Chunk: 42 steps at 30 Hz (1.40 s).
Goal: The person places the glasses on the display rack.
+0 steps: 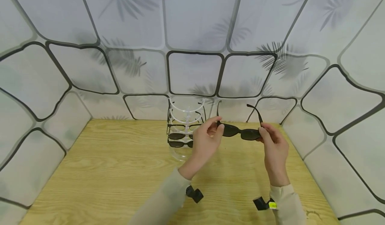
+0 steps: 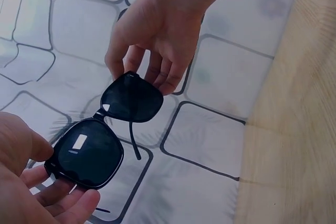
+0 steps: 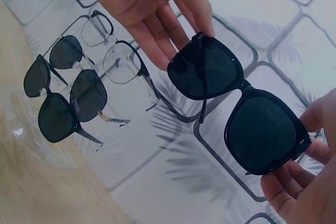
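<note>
Between both hands a pair of black sunglasses point(image 1: 249, 134) is held up off the table, its dark lenses facing me and its temples unfolded toward the back wall. My left hand point(image 1: 207, 138) pinches the frame's left end, thumb in front. At the other end my right hand point(image 1: 274, 146) grips the corner by the hinge. In the left wrist view the sunglasses point(image 2: 89, 153) span from one hand to the other. The right wrist view shows both lenses of the sunglasses point(image 3: 262, 129) whole, with fingertips at each outer edge.
Left of the hands a clear display stand point(image 1: 179, 155) bears several glasses, partly behind my left hand. Its lower rows carry sunglasses point(image 3: 55, 116); clear-lensed glasses point(image 3: 122, 62) sit above. The wooden table point(image 1: 120, 171) meets patterned fabric walls point(image 1: 195, 73) at the back and sides.
</note>
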### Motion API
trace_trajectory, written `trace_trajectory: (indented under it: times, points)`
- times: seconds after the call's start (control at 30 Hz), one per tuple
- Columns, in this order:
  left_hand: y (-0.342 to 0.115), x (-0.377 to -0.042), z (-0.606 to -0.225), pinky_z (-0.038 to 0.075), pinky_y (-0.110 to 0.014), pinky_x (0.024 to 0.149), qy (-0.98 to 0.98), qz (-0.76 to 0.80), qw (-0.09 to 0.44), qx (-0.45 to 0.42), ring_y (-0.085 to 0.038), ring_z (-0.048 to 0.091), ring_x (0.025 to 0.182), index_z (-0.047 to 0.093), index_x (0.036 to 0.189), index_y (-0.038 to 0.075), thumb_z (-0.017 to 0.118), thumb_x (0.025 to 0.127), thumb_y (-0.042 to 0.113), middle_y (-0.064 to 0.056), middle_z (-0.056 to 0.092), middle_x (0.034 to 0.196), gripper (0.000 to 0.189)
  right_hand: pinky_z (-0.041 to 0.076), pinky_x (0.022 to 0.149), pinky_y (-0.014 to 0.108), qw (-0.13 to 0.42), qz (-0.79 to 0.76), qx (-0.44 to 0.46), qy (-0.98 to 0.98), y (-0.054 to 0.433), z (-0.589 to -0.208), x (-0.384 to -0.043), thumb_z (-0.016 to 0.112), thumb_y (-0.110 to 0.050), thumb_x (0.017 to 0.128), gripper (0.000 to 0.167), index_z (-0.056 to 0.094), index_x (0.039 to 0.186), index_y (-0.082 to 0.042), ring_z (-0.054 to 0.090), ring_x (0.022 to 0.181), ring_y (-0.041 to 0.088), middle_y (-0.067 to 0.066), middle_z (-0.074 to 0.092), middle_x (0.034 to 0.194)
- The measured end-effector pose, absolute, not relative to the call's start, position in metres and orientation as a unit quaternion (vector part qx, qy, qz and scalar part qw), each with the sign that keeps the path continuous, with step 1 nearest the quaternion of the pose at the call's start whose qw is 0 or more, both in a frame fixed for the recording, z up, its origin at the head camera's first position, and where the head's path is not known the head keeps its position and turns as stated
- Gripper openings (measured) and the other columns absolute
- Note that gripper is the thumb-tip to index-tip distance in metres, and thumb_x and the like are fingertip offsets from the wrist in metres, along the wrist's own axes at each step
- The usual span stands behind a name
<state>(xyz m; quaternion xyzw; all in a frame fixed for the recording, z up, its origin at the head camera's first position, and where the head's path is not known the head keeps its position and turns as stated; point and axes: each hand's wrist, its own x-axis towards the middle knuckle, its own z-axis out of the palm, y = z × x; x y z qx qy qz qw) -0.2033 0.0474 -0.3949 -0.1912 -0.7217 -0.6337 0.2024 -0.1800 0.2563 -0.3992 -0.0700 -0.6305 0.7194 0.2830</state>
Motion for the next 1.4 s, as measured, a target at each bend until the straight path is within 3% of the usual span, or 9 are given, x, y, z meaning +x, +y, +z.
trace_trajectory:
  times: [0.53, 0.77, 0.9, 1.13, 1.27, 1.4]
  points:
    - [0.02, -0.206, -0.367, 0.063, -0.028, 0.084, -0.719, -0.636, 0.217, -0.175, -0.025, 0.073, 0.089, 0.075, 0.127, 0.004, 0.071, 0.101, 0.01, -0.016, 0.073, 0.097, 0.027, 0.06, 0.071, 0.019, 0.294, 0.715, -0.02, -0.634, 0.231, -0.373, -0.191, 0.071, -0.002, 0.099, 0.023, 0.073, 0.119, 0.009, 0.069, 0.073, 0.009, -0.004, 0.074, 0.091]
    - [0.003, -0.205, -0.36, 0.063, -0.033, 0.087, -0.717, -0.642, 0.216, -0.165, -0.026, 0.073, 0.092, 0.074, 0.129, 0.006, 0.07, 0.102, 0.012, -0.015, 0.074, 0.1, 0.028, 0.06, 0.071, 0.021, 0.291, 0.7, 0.003, -0.653, 0.218, -0.365, -0.199, 0.071, -0.003, 0.099, 0.015, 0.078, 0.112, -0.005, 0.067, 0.072, 0.009, -0.005, 0.072, 0.091]
    - [-0.006, -0.207, -0.359, 0.063, -0.034, 0.085, -0.715, -0.638, 0.23, -0.168, -0.029, 0.074, 0.089, 0.073, 0.129, 0.004, 0.069, 0.102, 0.011, -0.018, 0.074, 0.099, 0.028, 0.059, 0.072, 0.02, 0.287, 0.688, 0.007, -0.666, 0.211, -0.362, -0.202, 0.071, -0.006, 0.099, 0.015, 0.077, 0.113, -0.005, 0.066, 0.074, 0.009, -0.007, 0.072, 0.091]
    - [-0.02, -0.21, -0.359, 0.06, -0.025, 0.081, -0.717, -0.631, 0.251, -0.158, -0.029, 0.072, 0.086, 0.074, 0.128, 0.004, 0.07, 0.101, 0.01, -0.018, 0.075, 0.097, 0.028, 0.059, 0.071, 0.019, 0.279, 0.675, 0.015, -0.683, 0.198, -0.36, -0.21, 0.07, -0.005, 0.099, 0.02, 0.073, 0.117, 0.003, 0.065, 0.076, 0.008, -0.009, 0.07, 0.091]
    - [-0.031, -0.211, -0.357, 0.058, -0.022, 0.078, -0.717, -0.628, 0.257, -0.156, -0.027, 0.072, 0.083, 0.074, 0.128, 0.003, 0.07, 0.1, 0.008, -0.019, 0.075, 0.097, 0.029, 0.059, 0.072, 0.021, 0.27, 0.667, 0.025, -0.694, 0.189, -0.36, -0.213, 0.07, -0.007, 0.1, 0.02, 0.074, 0.118, 0.001, 0.066, 0.077, 0.008, -0.009, 0.069, 0.093]
    - [-0.041, -0.213, -0.358, 0.055, -0.02, 0.074, -0.719, -0.627, 0.264, -0.144, -0.018, 0.067, 0.077, 0.075, 0.127, 0.004, 0.071, 0.1, 0.007, -0.018, 0.075, 0.094, 0.028, 0.059, 0.073, 0.02, 0.257, 0.656, 0.037, -0.709, 0.181, -0.359, -0.214, 0.07, -0.01, 0.101, 0.019, 0.075, 0.118, -0.003, 0.066, 0.079, 0.009, -0.008, 0.068, 0.095]
